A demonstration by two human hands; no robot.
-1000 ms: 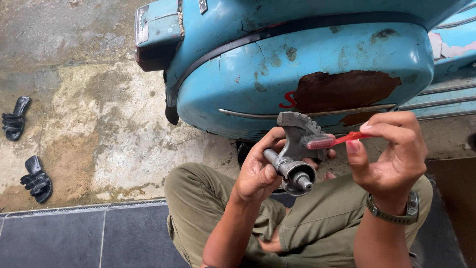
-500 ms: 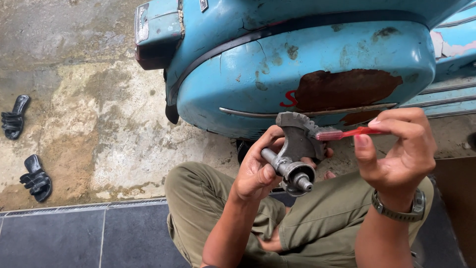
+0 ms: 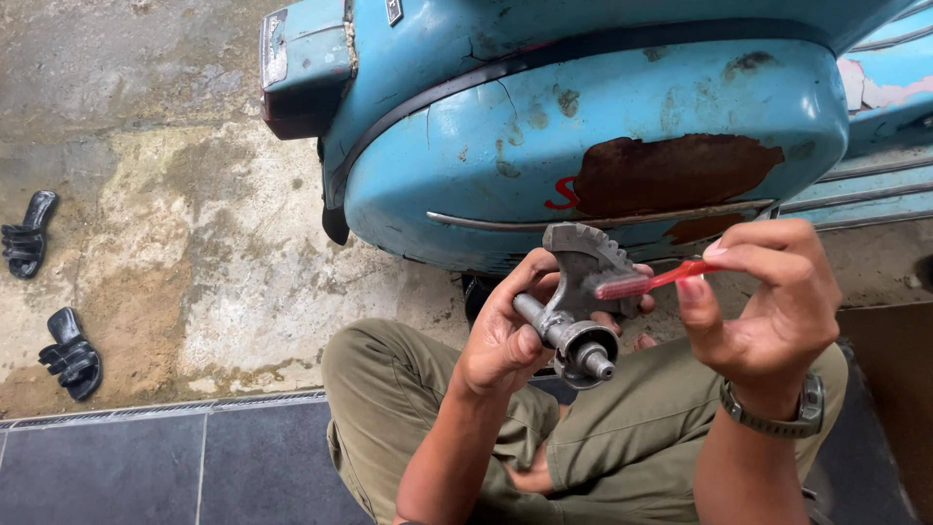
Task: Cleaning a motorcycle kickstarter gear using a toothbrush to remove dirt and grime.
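The right hand pinches a red toothbrush between thumb and fingertips, its bristled head laid against the toothed, fan-shaped end of a grey metal shaft. The left hand is wrapped around that shaft, fingers closed on its stem, so the part sits in mid-air above the lap, at about 6 o'clock from the rusty patch on the blue scooter. By the look of it the brushing is under way rather than finished: the metal looks dull and grimy, and only the toothed end is being worked, so the round threaded end pointing at the camera seems left to do. The left fingers hide much of the stem, and the far side of the teeth cannot be seen. The scooter is cut off at 12 and 3 o'clock. Two black sandals lie on the stained concrete at 9 o'clock.
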